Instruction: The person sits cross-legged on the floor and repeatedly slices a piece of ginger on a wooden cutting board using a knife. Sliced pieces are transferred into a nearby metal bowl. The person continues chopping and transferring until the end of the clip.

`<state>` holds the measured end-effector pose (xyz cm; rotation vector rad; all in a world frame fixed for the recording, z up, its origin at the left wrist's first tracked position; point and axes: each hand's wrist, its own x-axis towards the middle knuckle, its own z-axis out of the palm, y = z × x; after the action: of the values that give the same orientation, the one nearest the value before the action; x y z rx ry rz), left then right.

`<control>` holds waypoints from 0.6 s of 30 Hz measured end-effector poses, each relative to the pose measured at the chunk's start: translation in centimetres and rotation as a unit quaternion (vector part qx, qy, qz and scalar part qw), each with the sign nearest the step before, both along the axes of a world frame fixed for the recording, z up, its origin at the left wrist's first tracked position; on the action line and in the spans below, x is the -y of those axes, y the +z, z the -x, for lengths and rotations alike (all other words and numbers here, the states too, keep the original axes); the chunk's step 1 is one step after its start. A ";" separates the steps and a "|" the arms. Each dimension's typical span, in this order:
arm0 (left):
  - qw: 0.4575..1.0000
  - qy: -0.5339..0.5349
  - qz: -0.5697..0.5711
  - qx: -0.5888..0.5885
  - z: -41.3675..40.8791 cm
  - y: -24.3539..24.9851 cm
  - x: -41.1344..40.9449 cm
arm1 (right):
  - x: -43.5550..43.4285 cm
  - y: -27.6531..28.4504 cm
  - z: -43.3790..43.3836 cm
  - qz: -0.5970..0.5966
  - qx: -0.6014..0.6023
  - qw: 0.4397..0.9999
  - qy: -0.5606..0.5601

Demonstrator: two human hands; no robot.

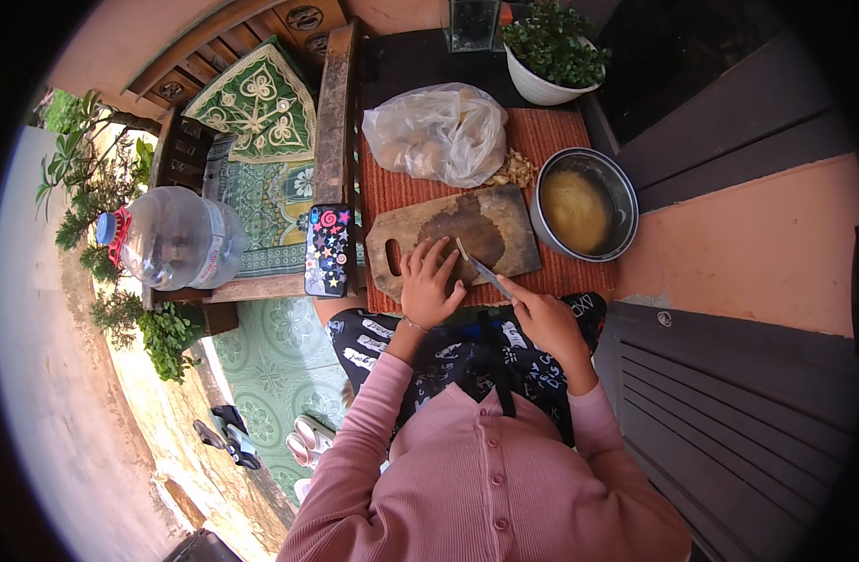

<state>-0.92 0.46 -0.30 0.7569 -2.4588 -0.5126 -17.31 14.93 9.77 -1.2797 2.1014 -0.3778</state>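
My left hand (429, 284) rests flat with fingers spread on the wooden cutting board (394, 218), holding nothing visible. Gripped in my right hand (547, 323) is a knife (491, 277), its blade pointing up and left over the board. A thin pale strip (462, 249) lies by the blade tip, just right of my left fingers. Right of the board stands a metal bowl (633, 204) with yellowish contents. Behind the board are a heap of brownish peelings (515, 170) and a clear plastic bag (436, 137) with round pale brown items inside.
An orange-red ribbed mat (556, 130) lies under the board. A phone in a star-patterned case (327, 249) rests on the wooden bench arm at left, near a large plastic bottle (183, 239). A potted plant (552, 77) and a glass container (474, 27) stand at the back.
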 end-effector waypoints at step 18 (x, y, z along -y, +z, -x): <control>1.000 -0.003 -0.006 0.002 0.0 0.0 0.1 | 0.0 -6.0 0.1 0.093 0.112 0.989 -0.025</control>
<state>-0.90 0.36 -0.31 0.7563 -2.4646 -0.5282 -17.37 14.97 3.78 -1.2265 1.9459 -0.7213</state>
